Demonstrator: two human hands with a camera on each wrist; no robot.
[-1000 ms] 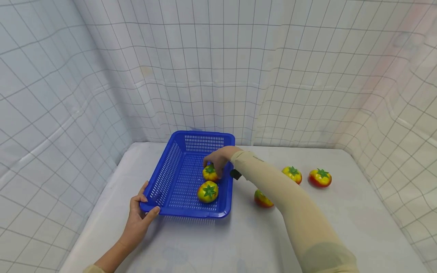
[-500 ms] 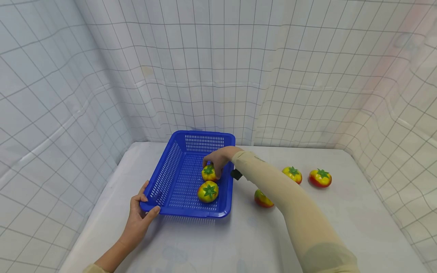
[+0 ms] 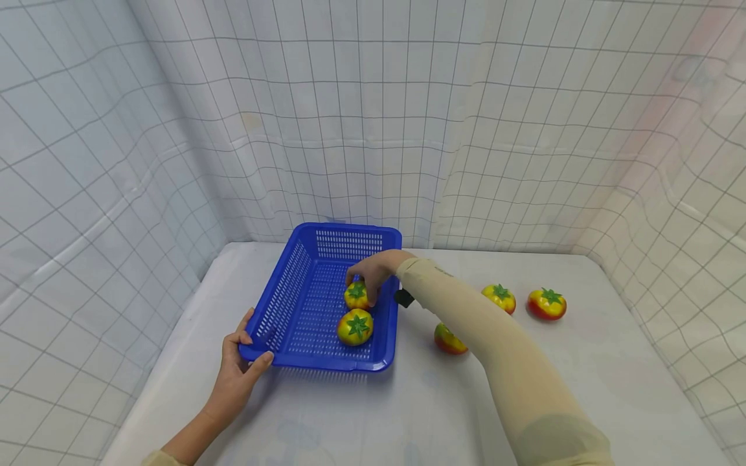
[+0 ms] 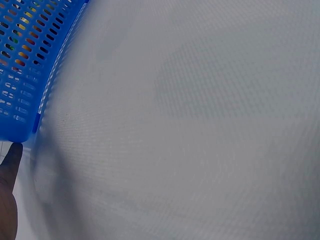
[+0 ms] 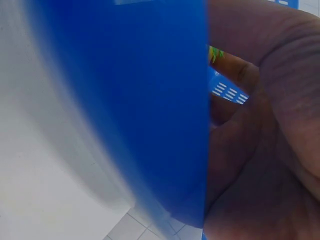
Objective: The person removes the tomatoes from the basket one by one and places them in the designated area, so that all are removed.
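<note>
In the head view, my right hand [image 3: 373,273] reaches over the right rim of a blue plastic basket [image 3: 315,362] and grips a yellow-red toy tomato [image 3: 355,296] with a green leaf top. Just in front of it, a second toy tomato [image 3: 355,327] lies on the slatted basket floor. My left hand [image 3: 233,375] holds the near left corner, thumb on the front rim and fingers along the left side. The right wrist view is largely filled by the basket wall [image 5: 135,100], with the curled hand [image 5: 250,145] beside it and a bit of green leaf showing.
Right of the basket, three more toy tomatoes lie on the white table [image 3: 612,375]: one at the far right [image 3: 546,304], another tomato [image 3: 499,298] and a nearer tomato [image 3: 449,340] partly behind the right sleeve [image 3: 495,343]. Gridded white curtains [image 3: 373,129] enclose the table's back and sides.
The gripped tomato has shifted very slightly left within the basket over the last second. Both hands and the basket otherwise stay in place.
</note>
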